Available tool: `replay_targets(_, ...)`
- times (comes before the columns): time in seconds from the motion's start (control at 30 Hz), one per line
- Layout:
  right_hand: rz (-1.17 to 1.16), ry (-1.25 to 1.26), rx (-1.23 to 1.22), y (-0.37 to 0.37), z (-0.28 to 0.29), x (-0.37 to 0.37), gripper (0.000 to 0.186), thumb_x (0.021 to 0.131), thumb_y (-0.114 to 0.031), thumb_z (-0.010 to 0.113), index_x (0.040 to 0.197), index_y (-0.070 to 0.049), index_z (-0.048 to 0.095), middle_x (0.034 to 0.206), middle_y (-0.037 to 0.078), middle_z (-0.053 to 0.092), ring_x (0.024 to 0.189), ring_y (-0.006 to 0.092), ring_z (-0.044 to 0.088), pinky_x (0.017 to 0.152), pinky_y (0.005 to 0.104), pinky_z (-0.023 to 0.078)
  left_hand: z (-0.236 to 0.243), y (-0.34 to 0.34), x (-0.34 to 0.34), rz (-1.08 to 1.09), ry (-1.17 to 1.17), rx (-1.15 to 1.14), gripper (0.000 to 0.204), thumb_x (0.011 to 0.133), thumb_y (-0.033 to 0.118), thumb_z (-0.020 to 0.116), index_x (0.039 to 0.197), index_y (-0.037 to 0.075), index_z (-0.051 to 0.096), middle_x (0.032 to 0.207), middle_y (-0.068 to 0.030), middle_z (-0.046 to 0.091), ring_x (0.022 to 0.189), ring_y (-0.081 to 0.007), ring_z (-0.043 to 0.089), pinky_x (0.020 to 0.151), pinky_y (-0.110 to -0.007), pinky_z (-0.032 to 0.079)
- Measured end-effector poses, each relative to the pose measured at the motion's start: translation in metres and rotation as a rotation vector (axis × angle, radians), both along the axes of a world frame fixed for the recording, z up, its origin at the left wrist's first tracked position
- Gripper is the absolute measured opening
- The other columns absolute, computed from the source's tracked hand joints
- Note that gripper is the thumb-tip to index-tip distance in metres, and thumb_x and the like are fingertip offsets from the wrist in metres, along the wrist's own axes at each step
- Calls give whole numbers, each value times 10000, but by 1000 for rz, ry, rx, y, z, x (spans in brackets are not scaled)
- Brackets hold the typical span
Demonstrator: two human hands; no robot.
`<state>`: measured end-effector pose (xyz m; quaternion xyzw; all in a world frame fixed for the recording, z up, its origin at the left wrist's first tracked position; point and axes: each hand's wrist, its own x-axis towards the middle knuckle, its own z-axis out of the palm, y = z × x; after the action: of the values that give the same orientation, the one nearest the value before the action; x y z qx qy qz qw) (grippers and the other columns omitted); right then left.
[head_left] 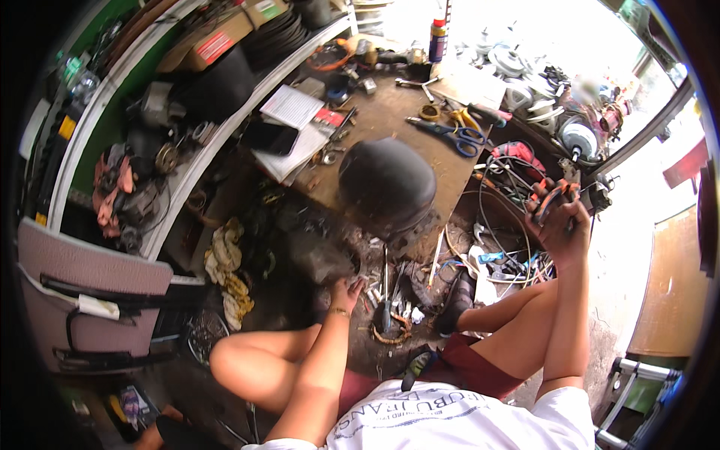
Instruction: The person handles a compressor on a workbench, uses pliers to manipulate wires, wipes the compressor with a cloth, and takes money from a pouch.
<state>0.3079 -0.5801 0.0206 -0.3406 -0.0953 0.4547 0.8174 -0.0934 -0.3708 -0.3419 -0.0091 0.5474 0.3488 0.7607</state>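
Raised at the right, my right hand (566, 225) is closed around pliers (553, 198) with orange and black handles. Their jaws point up and away, next to a dark crate of cables. Low in front of me, between my knees, my left hand (347, 292) has its fingers drawn together. Whatever it may pinch is too small to make out. Beyond it stands a low wooden bench (311, 178) with a rounded black housing (386, 180) at its near edge. A screwdriver (386, 300) is on the littered floor just right of my left hand.
Scissors (457, 139), a phone (271, 138), papers (291, 107) and a spray can (438, 40) lie or stand on the bench. Cables (517, 259) fill the right side. Shelves with parts line the left, above a yellowish rag (225, 262). Another person's arm (161, 431) shows at lower left.
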Motion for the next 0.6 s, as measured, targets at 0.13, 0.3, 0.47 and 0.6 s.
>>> replay_targets(0.13,-25,40,-66,-3,-6,1,577,816,-195,536,1369,-51,452,1267,193,597,994,393,650,895,521,527,7,24,7,-48,48,76,186,932,51,486,1024,-40,619,953,-171,671,904,-327,691,867,-485,634)
replay_targets(0.3,-92,27,-115,-5,-5,5,591,811,-192,519,1379,-48,438,1256,184,593,963,380,662,898,502,526,21,88,23,-111,49,80,270,932,104,581,1197,53,582,1142,-130,596,978,-335,668,790,-481,653)
replay_targets(0.47,-80,-94,-165,3,-4,6,592,835,-177,498,1406,-54,409,1245,184,612,948,364,686,873,480,541,5,143,46,-276,38,313,184,975,250,566,1045,87,617,872,-44,627,801,-253,668,710,-363,614)
replay_targets(0.6,-65,-73,-190,1,-12,5,570,849,-161,490,1402,-48,408,1223,190,623,922,355,697,852,482,546,17,172,68,-279,18,317,215,973,253,562,1097,83,608,948,-52,628,852,-243,655,744,-360,586)
